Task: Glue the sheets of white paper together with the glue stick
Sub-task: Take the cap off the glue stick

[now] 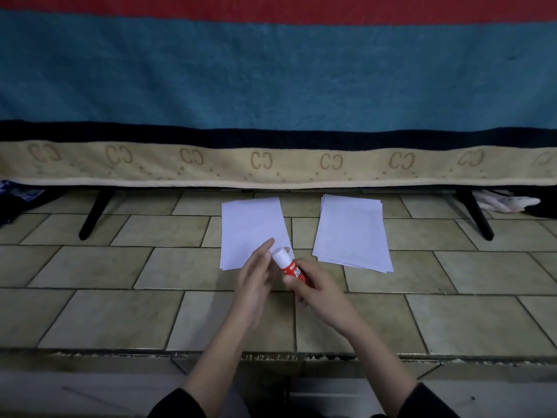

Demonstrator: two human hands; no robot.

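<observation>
A: Glue stick (289, 267), red body with white cap, is held above the tiled floor (120, 312) at the near edge of the left paper sheet (250, 230). From my remote station I read its long axis as tilted, the capped end pointing far and left and the base pointing near and right.

B: Grip?

A: The right hand (316, 289) is closed around the red body. The left hand (256, 279) is open, fingers extended, its fingertips beside the cap; I cannot tell whether they touch it.

B: Any containers?

A: I see none. The loose sheet lies flat to the left; a stack of white sheets (352, 233), edges slightly fanned, lies to its right, apart from it.

B: Surroundings?

A: A striped blanket (271, 86) hangs at the far side over black legs (96, 212). Dark sleeves (180, 402) show at the near edge.
</observation>
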